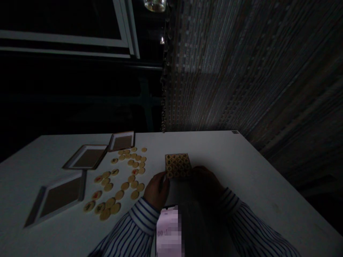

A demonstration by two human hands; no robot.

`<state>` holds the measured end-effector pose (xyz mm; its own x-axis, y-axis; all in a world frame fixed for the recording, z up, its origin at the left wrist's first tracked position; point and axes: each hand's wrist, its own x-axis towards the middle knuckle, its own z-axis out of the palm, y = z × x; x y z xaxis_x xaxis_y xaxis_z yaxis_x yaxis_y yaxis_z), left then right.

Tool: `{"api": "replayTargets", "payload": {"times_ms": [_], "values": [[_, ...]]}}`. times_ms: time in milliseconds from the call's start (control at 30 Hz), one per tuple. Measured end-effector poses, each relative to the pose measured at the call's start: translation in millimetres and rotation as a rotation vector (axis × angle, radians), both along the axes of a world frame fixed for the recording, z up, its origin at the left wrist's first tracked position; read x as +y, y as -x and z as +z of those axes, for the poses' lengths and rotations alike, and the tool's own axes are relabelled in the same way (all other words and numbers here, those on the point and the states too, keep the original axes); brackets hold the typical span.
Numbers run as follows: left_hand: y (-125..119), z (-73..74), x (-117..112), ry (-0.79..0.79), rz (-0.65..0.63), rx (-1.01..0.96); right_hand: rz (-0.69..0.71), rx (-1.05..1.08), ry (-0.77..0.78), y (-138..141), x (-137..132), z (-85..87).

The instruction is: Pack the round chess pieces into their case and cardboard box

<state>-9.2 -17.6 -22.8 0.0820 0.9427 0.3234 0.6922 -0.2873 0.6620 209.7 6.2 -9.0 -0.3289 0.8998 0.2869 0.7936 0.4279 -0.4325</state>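
On a white table (235, 167) lies a square block of round game pieces (178, 165), packed side by side with dark and red marks on top. My left hand (157, 191) is curled at the block's near left corner, touching it. My right hand (205, 184) is in shadow at the block's near right side, fingers bent against it. Both sleeves are striped. To the left, several loose round wooden pieces (125, 182) are scattered, some with marks facing up.
Three shallow box trays stand at the left: one near (57, 200), one middle (87, 157), one far (122, 141). A woven curtain (241, 71) hangs behind the table on the right. The room is very dark. A blurred patch (168, 232) sits at the bottom.
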Motion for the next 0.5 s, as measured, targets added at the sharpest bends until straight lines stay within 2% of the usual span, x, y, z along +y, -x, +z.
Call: {"api": "replayTargets", "payload": {"times_ms": [233,367,500], "values": [[0,-0.6,0,-0.034,-0.001,0.0,-0.047,0.034,0.067,0,-1,0.7],[1,-2.9,0,-0.038,0.0,0.063,-0.108,0.103,0.14,0,-4,6.2],[3,-6.8,3,-0.04,-0.009,0.168,0.015,0.068,0.148,2,-5,11.5]]}}
